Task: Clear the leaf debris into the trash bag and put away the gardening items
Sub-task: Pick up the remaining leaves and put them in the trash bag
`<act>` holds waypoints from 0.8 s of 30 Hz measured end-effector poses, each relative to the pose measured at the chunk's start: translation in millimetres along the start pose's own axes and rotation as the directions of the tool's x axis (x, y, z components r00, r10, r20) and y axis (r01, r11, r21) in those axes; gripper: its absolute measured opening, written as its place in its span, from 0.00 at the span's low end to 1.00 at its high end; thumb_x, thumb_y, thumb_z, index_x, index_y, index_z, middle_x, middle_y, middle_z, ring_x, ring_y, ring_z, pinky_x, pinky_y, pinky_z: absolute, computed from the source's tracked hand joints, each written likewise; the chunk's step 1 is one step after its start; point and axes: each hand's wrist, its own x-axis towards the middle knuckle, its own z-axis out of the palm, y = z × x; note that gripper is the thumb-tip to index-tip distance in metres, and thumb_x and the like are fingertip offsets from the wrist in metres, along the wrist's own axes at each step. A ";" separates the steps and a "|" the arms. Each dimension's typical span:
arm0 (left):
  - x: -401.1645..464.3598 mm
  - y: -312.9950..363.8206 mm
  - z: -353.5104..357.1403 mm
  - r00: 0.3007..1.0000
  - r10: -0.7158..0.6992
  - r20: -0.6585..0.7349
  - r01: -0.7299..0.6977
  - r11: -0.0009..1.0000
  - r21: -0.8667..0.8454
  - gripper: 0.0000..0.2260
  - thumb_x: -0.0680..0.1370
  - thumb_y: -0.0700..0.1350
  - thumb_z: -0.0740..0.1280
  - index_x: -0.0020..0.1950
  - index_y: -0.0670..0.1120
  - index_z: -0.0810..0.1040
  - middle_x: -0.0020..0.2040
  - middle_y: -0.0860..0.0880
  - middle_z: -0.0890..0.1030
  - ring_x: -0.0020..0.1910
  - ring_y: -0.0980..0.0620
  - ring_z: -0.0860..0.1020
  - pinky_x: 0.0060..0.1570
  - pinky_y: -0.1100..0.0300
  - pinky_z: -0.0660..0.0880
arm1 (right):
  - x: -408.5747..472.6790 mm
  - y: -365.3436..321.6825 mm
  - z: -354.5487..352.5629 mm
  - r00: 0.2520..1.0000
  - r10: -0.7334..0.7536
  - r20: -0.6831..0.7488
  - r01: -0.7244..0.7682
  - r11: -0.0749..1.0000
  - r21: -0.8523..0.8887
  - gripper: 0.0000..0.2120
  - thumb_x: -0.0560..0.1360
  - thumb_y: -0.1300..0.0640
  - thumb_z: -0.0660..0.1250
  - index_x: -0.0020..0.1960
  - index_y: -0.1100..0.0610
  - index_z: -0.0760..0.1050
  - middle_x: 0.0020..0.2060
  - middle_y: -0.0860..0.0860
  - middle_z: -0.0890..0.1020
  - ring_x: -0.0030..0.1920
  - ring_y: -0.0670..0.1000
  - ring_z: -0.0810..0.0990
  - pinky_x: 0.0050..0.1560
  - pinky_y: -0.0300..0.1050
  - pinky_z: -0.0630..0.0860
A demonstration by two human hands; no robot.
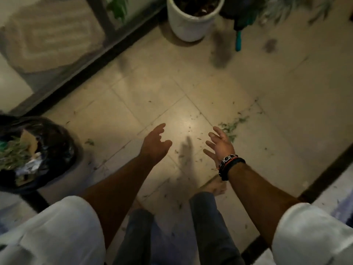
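Dimly, both hands, left (155, 145) and right (220, 143), hover released; trash bag (57, 142) cut off, leaf debris (232, 127) blurred.

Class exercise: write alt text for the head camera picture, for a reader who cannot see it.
Both hands, left and right, reach out open and empty over a tiled floor strewn with leaf scraps. A black trash bag sits at left, a white pot ahead.

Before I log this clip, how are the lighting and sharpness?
Head view: dim overall, with a bright patch of glare on the floor tiles between the left hand and right hand; hand shadows fall below it; the white pot and far corners are motion-blurred; wide-angle bending at the edges.
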 end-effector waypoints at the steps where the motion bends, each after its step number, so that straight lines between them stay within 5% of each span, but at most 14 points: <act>1: 4.1 8.4 15.6 0.999 0.017 0.042 -0.018 0.999 0.029 0.28 0.76 0.40 0.68 0.75 0.52 0.67 0.71 0.48 0.73 0.66 0.48 0.73 0.61 0.54 0.75 | 5.4 -1.8 -20.5 1.000 0.005 -0.029 -0.004 1.000 0.024 0.20 0.82 0.60 0.58 0.71 0.48 0.68 0.68 0.51 0.72 0.66 0.55 0.73 0.64 0.58 0.74; 4: 15.5 34.4 59.5 0.987 0.044 0.152 -0.057 0.995 0.087 0.27 0.76 0.39 0.68 0.74 0.52 0.69 0.69 0.49 0.74 0.62 0.52 0.73 0.52 0.61 0.72 | 18.6 -8.8 -77.1 0.994 0.021 -0.110 -0.010 0.995 0.098 0.20 0.82 0.60 0.58 0.72 0.49 0.67 0.67 0.52 0.72 0.66 0.55 0.73 0.65 0.59 0.73; 12: 54.5 104.9 156.6 0.936 0.080 0.343 -0.197 0.926 0.322 0.27 0.77 0.40 0.68 0.75 0.50 0.69 0.70 0.46 0.74 0.66 0.47 0.74 0.59 0.50 0.78 | 60.9 -29.3 -191.3 0.965 0.095 -0.244 -0.035 0.970 0.239 0.21 0.81 0.65 0.56 0.71 0.52 0.68 0.68 0.57 0.73 0.67 0.59 0.72 0.63 0.57 0.74; 16: 108.4 117.0 200.5 0.912 0.081 0.401 -0.280 0.838 0.468 0.27 0.77 0.41 0.69 0.75 0.49 0.69 0.70 0.46 0.75 0.63 0.47 0.76 0.57 0.58 0.74 | 109.8 -29.5 -226.9 0.953 0.097 -0.286 -0.030 0.972 0.232 0.20 0.81 0.65 0.57 0.71 0.53 0.69 0.61 0.56 0.76 0.54 0.53 0.75 0.61 0.55 0.74; 19: 164.3 119.6 236.3 0.895 0.097 0.436 -0.348 0.762 0.545 0.27 0.76 0.41 0.70 0.75 0.48 0.69 0.71 0.45 0.73 0.63 0.46 0.76 0.62 0.55 0.74 | 170.7 -14.5 -240.3 0.939 0.083 -0.332 -0.054 0.994 0.096 0.19 0.81 0.62 0.58 0.70 0.52 0.70 0.61 0.54 0.76 0.58 0.54 0.76 0.61 0.54 0.75; 24: 278.6 118.7 315.3 0.752 0.194 0.629 -0.643 0.422 0.639 0.25 0.76 0.42 0.69 0.73 0.41 0.70 0.72 0.39 0.71 0.71 0.40 0.69 0.70 0.51 0.65 | 295.2 7.6 -244.3 0.951 -0.099 -0.294 -0.022 0.924 -0.382 0.20 0.81 0.60 0.58 0.72 0.55 0.67 0.70 0.56 0.71 0.68 0.57 0.71 0.61 0.41 0.69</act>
